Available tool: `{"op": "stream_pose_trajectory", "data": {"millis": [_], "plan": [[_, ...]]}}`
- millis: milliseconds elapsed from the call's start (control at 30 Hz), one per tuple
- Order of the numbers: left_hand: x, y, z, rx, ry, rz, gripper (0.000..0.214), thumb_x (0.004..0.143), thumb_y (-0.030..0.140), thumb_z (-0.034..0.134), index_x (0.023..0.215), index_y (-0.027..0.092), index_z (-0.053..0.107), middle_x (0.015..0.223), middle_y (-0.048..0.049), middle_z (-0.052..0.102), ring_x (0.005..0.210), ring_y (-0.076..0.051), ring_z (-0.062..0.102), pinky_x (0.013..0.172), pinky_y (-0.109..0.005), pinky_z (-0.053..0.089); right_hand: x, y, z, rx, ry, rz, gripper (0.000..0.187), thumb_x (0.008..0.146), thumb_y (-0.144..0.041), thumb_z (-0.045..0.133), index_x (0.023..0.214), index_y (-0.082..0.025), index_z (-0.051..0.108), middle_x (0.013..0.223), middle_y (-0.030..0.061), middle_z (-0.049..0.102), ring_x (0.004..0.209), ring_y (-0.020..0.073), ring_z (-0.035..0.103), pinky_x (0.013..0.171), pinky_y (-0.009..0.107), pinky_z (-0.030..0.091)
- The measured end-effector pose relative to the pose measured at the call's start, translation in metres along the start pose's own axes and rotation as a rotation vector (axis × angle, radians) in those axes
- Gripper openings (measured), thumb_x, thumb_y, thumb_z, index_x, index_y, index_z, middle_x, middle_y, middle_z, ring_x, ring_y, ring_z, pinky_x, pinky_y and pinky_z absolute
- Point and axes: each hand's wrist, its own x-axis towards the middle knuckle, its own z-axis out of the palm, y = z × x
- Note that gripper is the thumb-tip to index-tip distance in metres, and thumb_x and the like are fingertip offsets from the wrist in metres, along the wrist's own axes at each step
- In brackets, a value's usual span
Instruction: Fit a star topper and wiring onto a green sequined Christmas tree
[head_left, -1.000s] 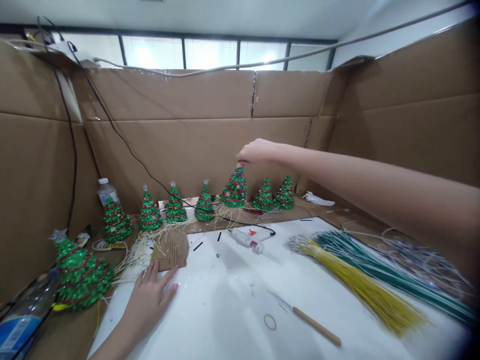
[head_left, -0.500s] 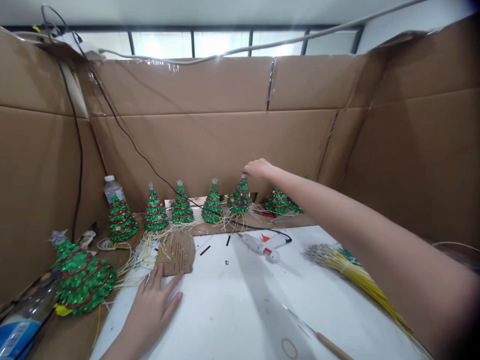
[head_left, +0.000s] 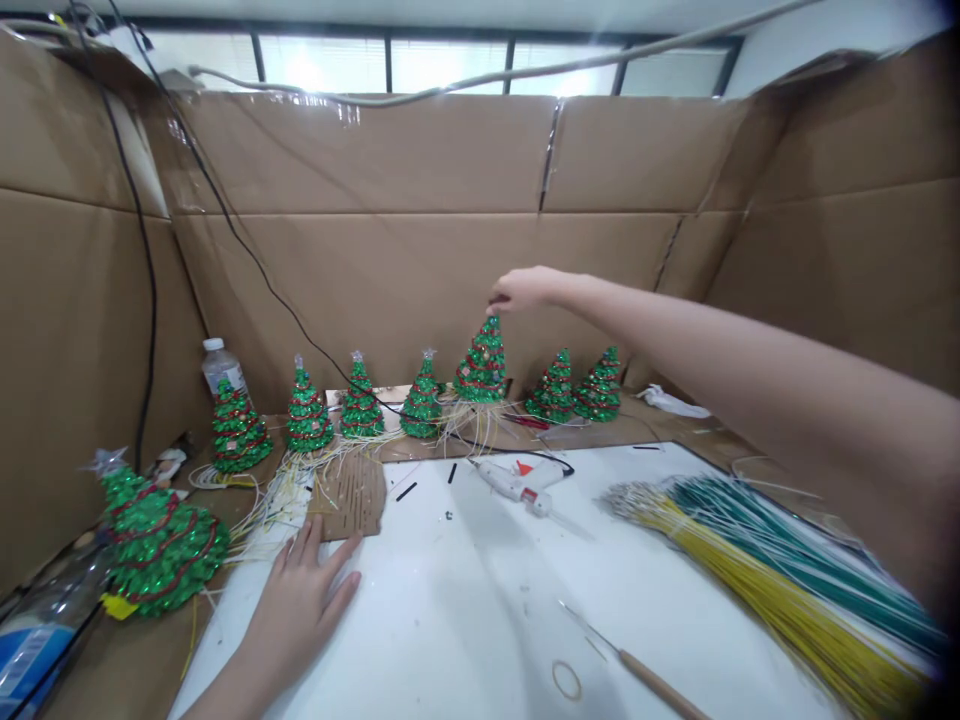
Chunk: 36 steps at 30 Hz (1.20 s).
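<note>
My right hand pinches the top of a small green Christmas tree with red garland, holding it up off the cardboard. Pale wires dangle from beneath its base. My left hand lies flat with fingers spread on the white board, its fingertips at the edge of a ridged cardboard piece. More little trees stand in a row behind, among them one with a star top just left of the lifted one, and a starless tree to its right.
A hot glue gun lies mid-board. At front right are a wooden-handled tool, a rubber band, and bundles of yellow wires and green wires. A larger tree and plastic bottles stand left. Cardboard walls surround the workspace.
My right hand has raised the Christmas tree from the row, and its trailing wires now show below. My left hand stays on the board. The view has shifted slightly.
</note>
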Motion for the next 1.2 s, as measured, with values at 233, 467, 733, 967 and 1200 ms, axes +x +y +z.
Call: {"op": "stream_pose_trajectory", "data": {"millis": [233,467,733,967,1200], "plan": [[-0.002,-0.002,-0.002,-0.052,0.098,0.027,0.043,0.093,0.041,0.048,0.135,0.037,0.055,0.144,-0.0143,0.052,0.138,-0.035,0.042,0.109,-0.058,0.036,-0.03,0.011,-0.092,0.053,0.095,-0.136,0.04,0.094,-0.046,0.048,0.098,-0.013,0.07,0.077,0.0019,0.067,0.069,0.0126,0.059,0.067,0.027,0.043],[-0.004,-0.009,-0.053,-0.43,0.55,0.195,0.041,0.091,0.046,0.048,0.109,0.017,0.071,0.13,-0.0184,0.064,0.115,-0.031,0.064,0.099,-0.048,0.048,-0.069,-0.015,-0.14,0.193,0.079,-0.275,0.035,0.095,-0.042,0.05,0.085,-0.012,0.066,0.066,-0.0028,0.053,0.065,0.0099,0.05,0.068,0.027,0.044],[0.079,0.032,-0.182,-1.248,0.352,0.13,0.064,0.089,0.044,0.042,0.143,0.008,0.038,0.137,-0.0156,0.058,0.13,-0.026,0.052,0.111,-0.043,0.038,-0.079,-0.02,-0.146,0.196,0.095,-0.407,0.051,0.095,-0.056,0.042,0.096,-0.012,0.068,0.075,-0.0022,0.054,0.079,0.0137,0.056,0.078,0.034,0.046],[0.125,0.095,-0.143,-1.358,-0.186,0.213,0.037,0.093,0.037,0.057,0.123,0.015,0.057,0.121,-0.0103,0.063,0.104,-0.023,0.063,0.089,-0.045,0.054,-0.076,0.003,-0.125,0.245,0.151,-0.345,0.051,0.095,-0.056,0.041,0.109,-0.015,0.068,0.085,0.0007,0.062,0.084,0.0159,0.058,0.079,0.032,0.043],[0.164,0.142,-0.108,-1.329,-0.36,0.036,0.036,0.093,0.034,0.059,0.123,0.015,0.056,0.123,-0.0101,0.06,0.104,-0.023,0.062,0.087,-0.044,0.055,-0.058,0.017,-0.078,0.142,0.208,-0.167,0.034,0.092,-0.046,0.051,0.106,-0.023,0.071,0.098,0.0015,0.07,0.09,0.0179,0.062,0.075,0.028,0.041]]}}
